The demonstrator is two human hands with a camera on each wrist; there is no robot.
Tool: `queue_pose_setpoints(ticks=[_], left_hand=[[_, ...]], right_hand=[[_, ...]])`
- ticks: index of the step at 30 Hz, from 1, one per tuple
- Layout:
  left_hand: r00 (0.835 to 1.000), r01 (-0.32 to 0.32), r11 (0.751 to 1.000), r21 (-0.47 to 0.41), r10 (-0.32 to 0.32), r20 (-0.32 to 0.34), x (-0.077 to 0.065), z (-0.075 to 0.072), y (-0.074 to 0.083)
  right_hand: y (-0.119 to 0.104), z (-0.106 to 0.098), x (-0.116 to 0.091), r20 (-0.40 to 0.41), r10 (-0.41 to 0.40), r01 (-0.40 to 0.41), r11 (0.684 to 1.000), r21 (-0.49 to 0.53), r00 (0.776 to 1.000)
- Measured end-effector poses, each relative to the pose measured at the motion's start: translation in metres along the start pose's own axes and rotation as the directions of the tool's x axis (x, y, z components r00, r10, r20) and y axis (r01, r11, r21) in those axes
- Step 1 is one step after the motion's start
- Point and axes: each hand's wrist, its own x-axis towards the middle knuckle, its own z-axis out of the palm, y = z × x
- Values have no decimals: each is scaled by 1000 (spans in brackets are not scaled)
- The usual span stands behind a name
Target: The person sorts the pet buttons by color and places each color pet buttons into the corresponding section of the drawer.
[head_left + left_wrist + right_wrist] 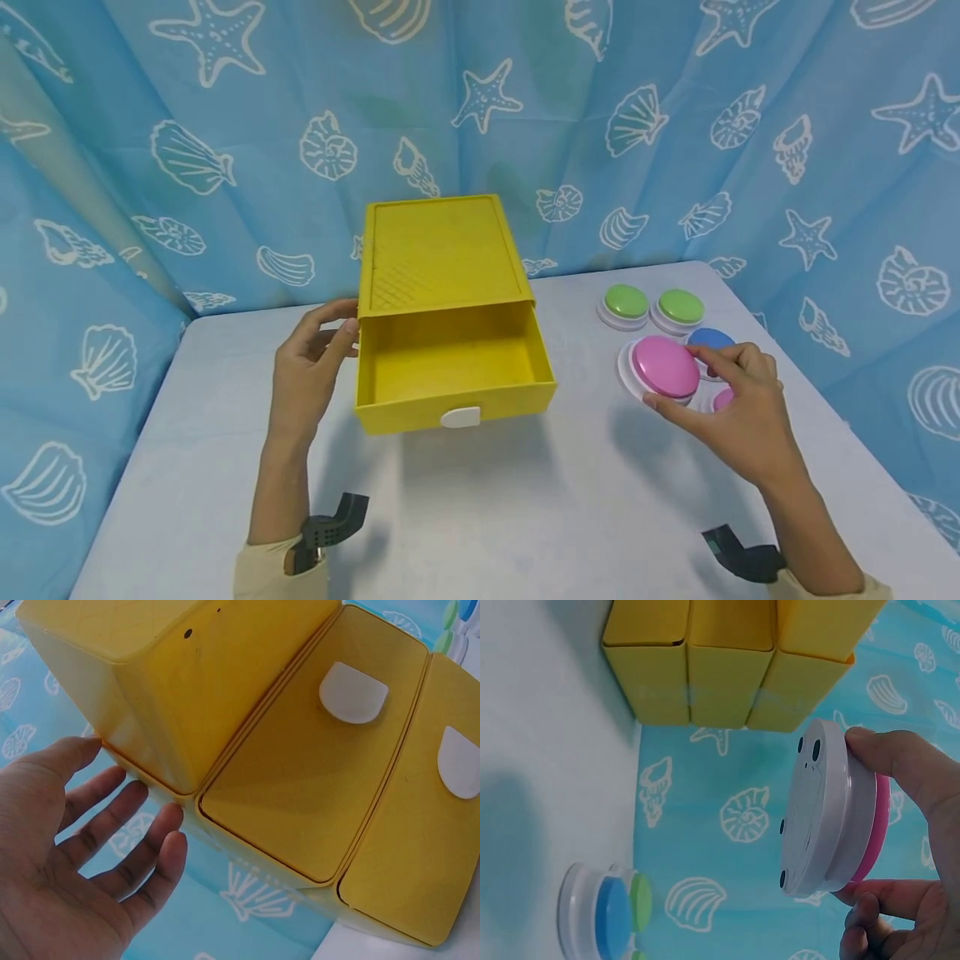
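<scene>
A yellow drawer cabinet point(442, 254) stands on the table with its top drawer point(453, 404) pulled out. The left wrist view shows two closed lower drawers point(300, 780) with white tabs. Beside the cabinet's left side is my left hand point(311, 358), its fingers loosely bent and fingertips right at the side edge of the drawer front. My right hand point(746, 421) pinches a pink push button point(665, 367) by its rim, thumb and fingers on opposite sides. It is held tilted above the table, its white underside with black feet point(816, 750) showing in the right wrist view.
To the right on the white table point(465, 517) sit two green push buttons point(626, 302), a blue push button point(708, 338) and another pink push button point(723, 400), partly hidden by my right hand. A blue seashell-print curtain point(480, 108) hangs behind the table.
</scene>
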Motion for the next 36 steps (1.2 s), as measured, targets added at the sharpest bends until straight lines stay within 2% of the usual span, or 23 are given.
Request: queue_pose_setpoints(ticks=[16, 27, 36], left_hand=[[1000, -17, 1000, -7, 17, 3, 1, 1, -1], [1000, -9, 1000, -3, 9, -4, 1, 0, -2], [1000, -14, 1000, -5, 14, -1, 1, 0, -2]], right_hand=[[-23, -13, 11, -51, -103, 105, 994, 31, 993], [-45, -21, 15, -37, -148, 150, 986, 72, 988], [-74, -25, 11, -19, -190, 191, 970, 150, 982]])
